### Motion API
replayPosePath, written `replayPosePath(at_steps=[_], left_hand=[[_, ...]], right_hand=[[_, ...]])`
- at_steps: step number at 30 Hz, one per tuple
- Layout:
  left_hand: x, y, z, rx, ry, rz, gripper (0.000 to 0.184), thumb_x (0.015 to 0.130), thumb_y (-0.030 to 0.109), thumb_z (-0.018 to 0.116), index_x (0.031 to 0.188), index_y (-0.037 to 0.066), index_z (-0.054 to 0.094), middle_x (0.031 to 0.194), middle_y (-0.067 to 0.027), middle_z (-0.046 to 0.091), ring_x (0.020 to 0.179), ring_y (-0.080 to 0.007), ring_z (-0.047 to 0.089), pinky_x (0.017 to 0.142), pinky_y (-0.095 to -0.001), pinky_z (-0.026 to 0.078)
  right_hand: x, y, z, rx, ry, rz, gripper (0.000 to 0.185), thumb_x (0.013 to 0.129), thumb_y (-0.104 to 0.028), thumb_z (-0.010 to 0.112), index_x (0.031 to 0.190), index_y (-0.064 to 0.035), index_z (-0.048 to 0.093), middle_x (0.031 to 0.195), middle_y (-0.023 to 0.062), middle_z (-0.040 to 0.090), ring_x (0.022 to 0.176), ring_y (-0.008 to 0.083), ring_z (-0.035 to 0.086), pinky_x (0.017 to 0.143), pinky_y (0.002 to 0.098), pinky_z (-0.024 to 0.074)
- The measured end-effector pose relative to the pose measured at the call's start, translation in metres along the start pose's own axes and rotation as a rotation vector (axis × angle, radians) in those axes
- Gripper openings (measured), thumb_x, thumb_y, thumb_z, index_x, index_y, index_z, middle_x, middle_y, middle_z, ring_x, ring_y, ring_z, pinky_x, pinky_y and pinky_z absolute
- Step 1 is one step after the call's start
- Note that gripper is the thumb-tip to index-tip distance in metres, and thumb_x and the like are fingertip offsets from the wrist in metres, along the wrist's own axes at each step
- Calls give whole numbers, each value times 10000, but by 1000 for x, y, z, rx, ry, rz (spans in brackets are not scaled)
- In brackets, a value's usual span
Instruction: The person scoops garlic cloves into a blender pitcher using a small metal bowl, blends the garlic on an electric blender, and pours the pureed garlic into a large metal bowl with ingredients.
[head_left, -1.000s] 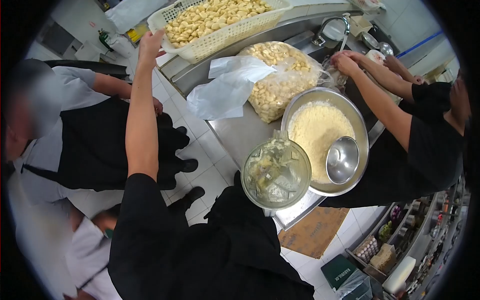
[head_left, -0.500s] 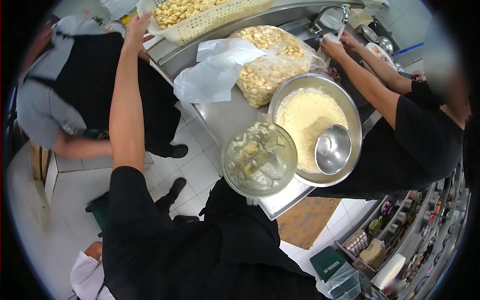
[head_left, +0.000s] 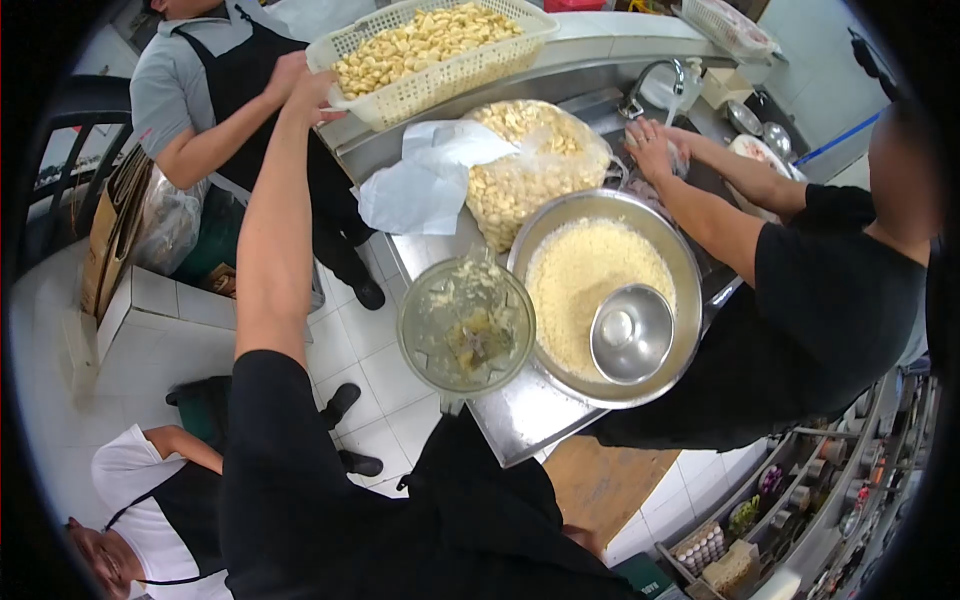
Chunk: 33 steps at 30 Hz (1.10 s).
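At the end of my outstretched arm, my left hand (head_left: 314, 92) grips the near left corner of a cream perforated plastic basket (head_left: 440, 84), its fingers partly hidden. Pale peeled garlic cloves (head_left: 430, 45) fill the basket. A co-worker's hand (head_left: 286, 76) is beside mine at the same corner. Low by my body, a bit of skin that appears to be my right hand (head_left: 583, 541) shows, its fingers hidden. In front of me stands a clear blender jar (head_left: 467, 325) with residue inside. Beside it, a large steel bowl (head_left: 690, 345) holds pale yellow mash and a small steel bowl (head_left: 632, 333).
A plastic bag of cloves (head_left: 530, 185) and a white sheet (head_left: 415, 185) lie on the steel counter (head_left: 515, 425). Another person's hands (head_left: 655, 150) work under the running tap (head_left: 655, 70) at right. People stand at upper left and lower left. Shelves (head_left: 800, 490) line the lower right.
My view has shifted, bringing more of the basket into sight. The co-worker at left now stands more upright with a hand at the basket. My left hand stays on its corner.
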<state>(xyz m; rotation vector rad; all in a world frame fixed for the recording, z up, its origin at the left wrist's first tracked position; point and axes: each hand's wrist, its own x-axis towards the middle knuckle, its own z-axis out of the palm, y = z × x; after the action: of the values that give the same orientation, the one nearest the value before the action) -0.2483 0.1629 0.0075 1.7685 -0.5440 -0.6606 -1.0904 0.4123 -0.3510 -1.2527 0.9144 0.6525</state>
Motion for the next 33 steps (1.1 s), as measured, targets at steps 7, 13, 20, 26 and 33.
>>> replayPosePath(at_steps=[7, 13, 20, 26, 33], left_hand=[[9, -12, 4, -131, -83, 76, 447, 769, 7, 518, 1203, -21, 412, 1072, -212, 536, 919, -388, 624, 638, -566, 571], [-2, -12, 12, -277, -89, 175, 512, 671, -136, 402, 1181, -110, 443, 1101, -201, 524, 968, -348, 604, 766, -449, 570], [6, -35, 17, -206, -108, 316, 457, 648, -156, 429, 1099, -87, 468, 982, -173, 540, 877, -309, 628, 592, -435, 575], [-58, -33, 41, -94, 134, 366, 552, 564, -180, 427, 1099, -85, 519, 985, -178, 574, 829, -287, 607, 616, -374, 530], [-173, 13, 80, -270, -35, 195, 689, 595, -147, 385, 1276, -43, 376, 1073, -158, 553, 915, -247, 591, 758, -329, 522]], right_hand=[[-170, -305, -110, 20, -189, -68, 253, 839, -196, 654, 1032, -32, 662, 882, 54, 700, 660, 116, 661, 573, 241, 529], [-203, -527, -194, -627, 568, -1149, 197, 805, -178, 680, 924, -21, 685, 806, 57, 678, 723, 146, 668, 639, 271, 519], [-35, -732, -368, -353, 1225, -990, 614, 799, -386, 633, 1256, 9, 523, 1127, 146, 630, 916, 232, 631, 787, 346, 492], [22, -755, -420, -534, 1158, -632, 510, 711, -320, 662, 1047, 63, 635, 1012, 217, 662, 963, 331, 641, 852, 380, 483], [-37, -725, -438, -635, 927, -608, 266, 631, -182, 659, 733, 63, 630, 640, 140, 606, 512, 237, 581, 420, 369, 438]])
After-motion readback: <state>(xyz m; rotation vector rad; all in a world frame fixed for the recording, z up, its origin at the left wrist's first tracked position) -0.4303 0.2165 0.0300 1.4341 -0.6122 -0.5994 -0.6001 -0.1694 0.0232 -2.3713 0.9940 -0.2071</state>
